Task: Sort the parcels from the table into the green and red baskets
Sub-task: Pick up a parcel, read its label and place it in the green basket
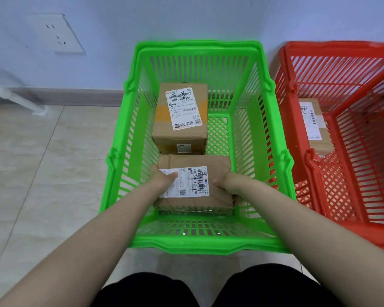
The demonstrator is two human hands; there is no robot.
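Head view: a flat brown cardboard parcel with a white barcode label (195,185) is held low inside the green slatted plastic basket (200,242), gripped at its two short ends by the left hand (163,177) and right hand (225,182), thumbs pressed on top and the remaining fingers hidden beneath, so how far they wrap cannot be told. Whether its underside is resting on the basket floor cannot be told; it sits just beside, perhaps touching, the taller brown box with orange tape (181,117) already lying there. If released unevenly, a tilt against that box or pinched fingers underneath is judged possible, and a misread label would send it wrongly, the red slatted plastic basket (341,47) standing just to the right.
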